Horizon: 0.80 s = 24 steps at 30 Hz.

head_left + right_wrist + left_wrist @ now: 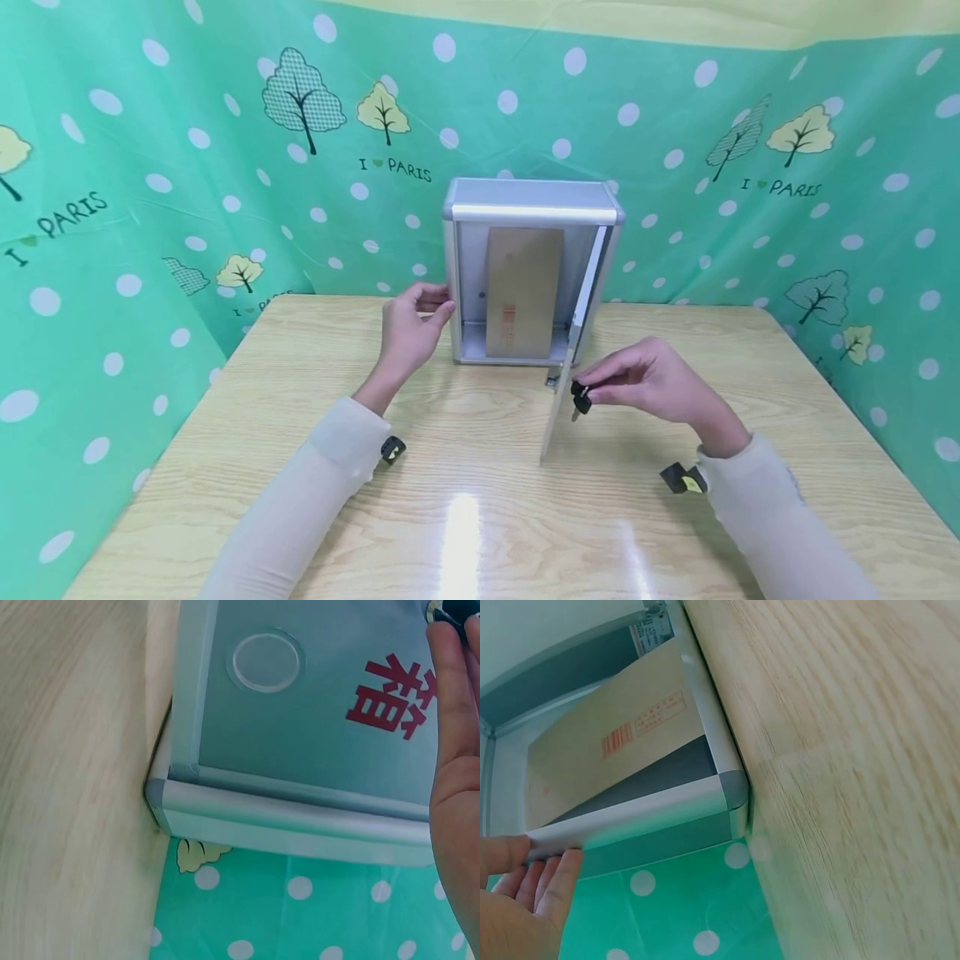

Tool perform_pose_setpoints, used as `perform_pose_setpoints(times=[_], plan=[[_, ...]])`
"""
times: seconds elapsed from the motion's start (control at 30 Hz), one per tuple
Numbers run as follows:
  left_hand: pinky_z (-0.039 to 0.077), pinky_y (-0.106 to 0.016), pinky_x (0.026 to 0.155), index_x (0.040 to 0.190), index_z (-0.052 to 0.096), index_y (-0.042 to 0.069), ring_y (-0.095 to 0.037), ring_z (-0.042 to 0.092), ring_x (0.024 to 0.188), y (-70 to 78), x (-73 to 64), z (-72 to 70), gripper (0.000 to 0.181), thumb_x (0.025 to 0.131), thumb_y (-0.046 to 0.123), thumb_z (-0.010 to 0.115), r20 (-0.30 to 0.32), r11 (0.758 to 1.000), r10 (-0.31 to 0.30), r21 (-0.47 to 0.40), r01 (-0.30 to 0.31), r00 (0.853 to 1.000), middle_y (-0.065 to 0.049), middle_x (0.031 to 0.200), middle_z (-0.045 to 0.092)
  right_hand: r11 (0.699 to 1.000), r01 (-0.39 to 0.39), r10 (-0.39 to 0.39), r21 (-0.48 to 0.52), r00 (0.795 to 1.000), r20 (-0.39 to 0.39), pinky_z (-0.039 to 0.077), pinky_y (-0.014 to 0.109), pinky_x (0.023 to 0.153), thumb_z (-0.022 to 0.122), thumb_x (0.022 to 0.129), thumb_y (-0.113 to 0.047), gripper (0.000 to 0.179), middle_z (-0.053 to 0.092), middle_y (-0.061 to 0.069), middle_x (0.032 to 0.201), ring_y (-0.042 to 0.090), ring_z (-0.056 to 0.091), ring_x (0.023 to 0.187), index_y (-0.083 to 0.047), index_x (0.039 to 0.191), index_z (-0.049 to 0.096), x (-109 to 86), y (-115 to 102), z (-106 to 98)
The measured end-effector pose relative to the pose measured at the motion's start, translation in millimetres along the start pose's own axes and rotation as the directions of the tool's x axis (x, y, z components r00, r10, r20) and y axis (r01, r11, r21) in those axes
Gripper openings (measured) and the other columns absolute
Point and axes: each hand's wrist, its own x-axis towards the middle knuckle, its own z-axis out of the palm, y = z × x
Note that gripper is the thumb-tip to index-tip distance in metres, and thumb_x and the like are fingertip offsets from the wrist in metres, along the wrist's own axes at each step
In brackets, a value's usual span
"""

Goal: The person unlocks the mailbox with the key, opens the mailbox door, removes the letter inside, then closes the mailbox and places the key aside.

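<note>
A silver metal box [536,200] stands upright on the table with its front door [562,408] swung open on the right side. Inside leans a brown envelope [525,292] bearing a red barcode print. My left hand [412,329] grips the box's left side edge, thumb in front and fingers behind, as the left wrist view shows. With thumb and fingers, my right hand [652,383] pinches a black-headed key [581,396] at the door's lock; a second key hangs there. In the right wrist view the door's outer face [322,697] carries a red character and a round clear disc [266,661].
The wooden table [480,442] extends around the box. Behind it hangs a green polka-dot cloth [360,217] with tree prints, close to the box's back. Black wrist straps [682,479] show at both sleeves.
</note>
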Motion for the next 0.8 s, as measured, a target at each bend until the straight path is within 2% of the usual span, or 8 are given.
perform_pose_setpoints(times=[0.3, 0.8], plan=[[0.063, -0.027, 0.083, 0.115, 0.07, 0.001, -0.023, 0.071, 0.094, -1.7, 0.4, 0.3, 0.021, 0.095, 0.006, 0.074, -0.001, 1.0, -0.002, -0.009, 0.002, 1.0, -0.011, 0.106, 0.074, 0.999, -0.031, 0.031, 0.01, 0.997, 0.065, 0.065, 0.038, 0.072, 0.076, 0.081, 0.017, 0.026, 0.078, 0.014, 0.102, 0.021, 0.077, 0.089, 0.003, 0.103, 0.077, -6.1, -2, -16], [0.063, -0.026, 0.082, 0.115, 0.07, 0.001, -0.022, 0.071, 0.093, -1.8, 0.3, -0.2, 0.021, 0.095, 0.007, 0.074, 0.002, 1.0, 0.002, -0.013, -0.002, 1.0, -0.011, 0.106, 0.074, 0.997, -0.068, 0.06, 0.049, 0.988, 0.146, 0.065, 0.03, 0.067, 0.07, 0.084, 0.02, 0.026, 0.076, 0.013, 0.095, 0.016, 0.074, 0.08, 0.002, 0.102, 0.074, -17.4, -5, -40]])
